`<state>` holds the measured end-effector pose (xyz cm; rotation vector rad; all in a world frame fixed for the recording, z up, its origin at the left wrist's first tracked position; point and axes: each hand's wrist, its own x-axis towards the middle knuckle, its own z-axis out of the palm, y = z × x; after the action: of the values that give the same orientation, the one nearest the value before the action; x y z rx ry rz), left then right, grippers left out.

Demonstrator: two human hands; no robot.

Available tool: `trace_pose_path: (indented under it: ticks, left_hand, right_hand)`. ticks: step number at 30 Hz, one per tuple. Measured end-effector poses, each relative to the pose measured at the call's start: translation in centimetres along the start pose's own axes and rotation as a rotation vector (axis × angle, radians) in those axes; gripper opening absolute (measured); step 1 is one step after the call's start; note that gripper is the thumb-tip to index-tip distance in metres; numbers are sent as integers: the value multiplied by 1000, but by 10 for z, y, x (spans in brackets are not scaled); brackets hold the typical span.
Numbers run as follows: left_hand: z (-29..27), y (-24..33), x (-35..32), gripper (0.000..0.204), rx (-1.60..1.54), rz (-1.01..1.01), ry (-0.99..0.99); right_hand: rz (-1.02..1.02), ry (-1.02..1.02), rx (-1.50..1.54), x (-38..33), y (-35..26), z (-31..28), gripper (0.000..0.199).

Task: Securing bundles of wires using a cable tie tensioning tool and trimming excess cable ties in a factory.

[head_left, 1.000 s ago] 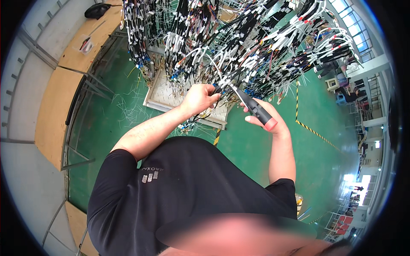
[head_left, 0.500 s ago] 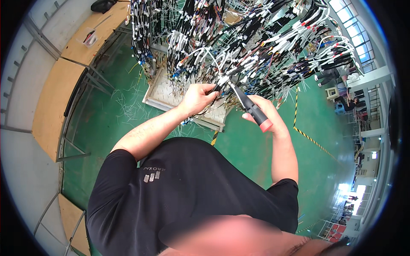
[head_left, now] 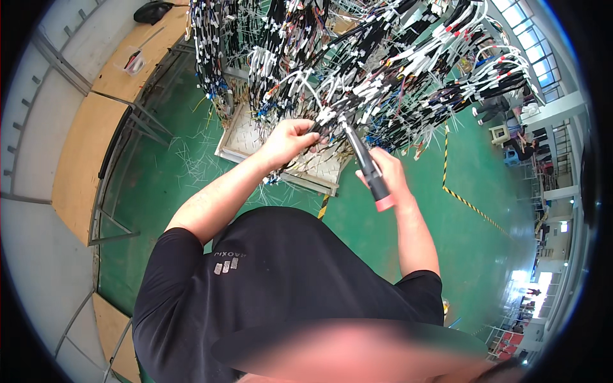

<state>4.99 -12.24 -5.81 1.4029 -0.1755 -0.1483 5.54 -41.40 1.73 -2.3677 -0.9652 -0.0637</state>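
In front of me hangs a thick mass of wire harnesses (head_left: 377, 80), black and white cables with many small white connectors. My left hand (head_left: 287, 143) pinches a bundle of dark cables (head_left: 319, 131) at the lower end of the mass. With my right hand (head_left: 391, 173) I grip a black tool (head_left: 365, 159) with a slim nose and a red rear end; it looks like a cable tie gun. Its nose points up and away, with the tip against or very close to the bundle, just right of my left fingers. The handle is mostly hidden by my right hand.
Under the harnesses stands a pale tray-like base (head_left: 239, 131) with a raised rim. Thin white strips (head_left: 191, 156) litter the green floor. Wooden tables (head_left: 89, 159) line the left, one bearing a clear container (head_left: 133, 62). Yellow-black floor tape (head_left: 469, 203) runs at right.
My right hand and the tool have shifted slightly left and down, and the tool now stands more upright. My left hand has moved a little left, still on the cables.
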Motion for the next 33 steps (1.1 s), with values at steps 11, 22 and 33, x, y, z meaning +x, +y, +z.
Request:
trace_pose_path:
  ticks: [11,22,33]
  left_hand:
    - [13,18,8,35,-179,-215,-105]
    - [4,6,8,32,518,-123,168]
    - [-14,56,25,29,1112,217,374]
  right_hand:
    - [-109,291,-421,-25,-17,60,38]
    - [241,350,386,-59,12,94,49]
    - [314,369,858,-33,37,123,49]
